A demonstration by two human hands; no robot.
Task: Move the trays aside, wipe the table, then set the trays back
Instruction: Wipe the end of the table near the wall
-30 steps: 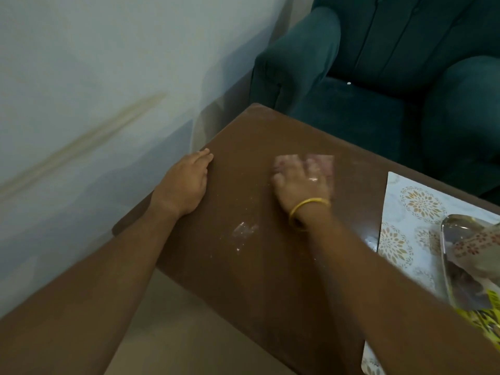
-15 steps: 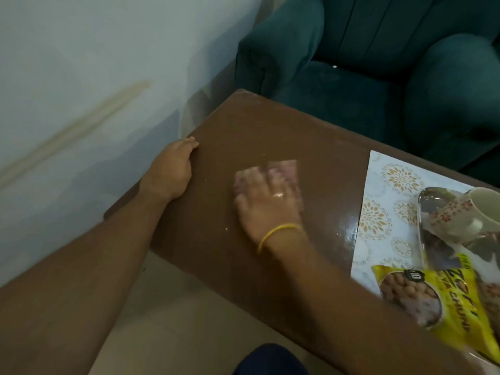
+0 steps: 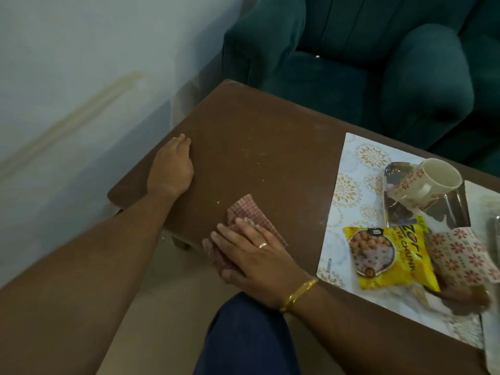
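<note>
My right hand [image 3: 257, 255] presses flat on a reddish checked cloth [image 3: 249, 212] at the near edge of the brown table [image 3: 257, 125]. Part of the cloth hangs over that edge. My left hand [image 3: 171, 165] rests palm down on the table's left edge, holding nothing. A steel tray [image 3: 446, 212] sits at the right on a patterned place mat [image 3: 349, 185], with a floral mug [image 3: 430, 180] tipped on its side in it. Pale crumbs are scattered on the bare wood between my hands.
A yellow snack packet [image 3: 392, 255] and a floral cloth [image 3: 465, 255] lie on the mat near the front right. A teal armchair [image 3: 378, 63] stands just behind the table. A pale wall runs along the left. My blue-clad knee [image 3: 243, 336] is below the table edge.
My right hand has dragged the cloth from the far middle of the table back to the near edge. The white smear is gone. My left hand has stayed put.
</note>
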